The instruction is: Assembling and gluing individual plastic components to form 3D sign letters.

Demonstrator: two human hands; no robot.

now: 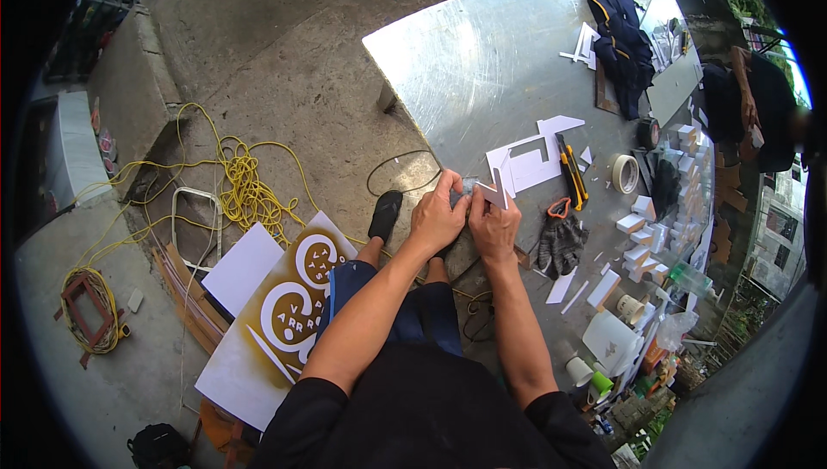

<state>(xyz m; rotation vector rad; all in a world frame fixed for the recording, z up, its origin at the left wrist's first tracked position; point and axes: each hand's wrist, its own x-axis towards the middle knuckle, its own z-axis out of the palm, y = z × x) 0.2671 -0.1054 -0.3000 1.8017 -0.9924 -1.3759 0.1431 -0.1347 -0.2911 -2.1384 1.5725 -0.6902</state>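
Both my hands meet over the near left edge of the metal table [469, 47]. My right hand [497, 232] grips a small white cut-out board piece [497, 192] with angled arms. Close against it, my left hand [438, 215] has its fingers pinched together. A small greyish-blue patch shows by its fingertips, too small to name. Just beyond lies a white board sheet [527, 172] with a cut-out opening. To its right rests a yellow and black utility knife [570, 172]. A dark knitted glove [562, 241] with an orange cuff lies right of my right hand.
Masking tape [624, 173], many small white blocks [642, 236], cups [579, 372] and a dark blue garment [616, 47] crowd the table's right side. Another person [754, 107] is at the far right. Yellow cord [250, 185] and a stencilled board [267, 348] lie to the left.
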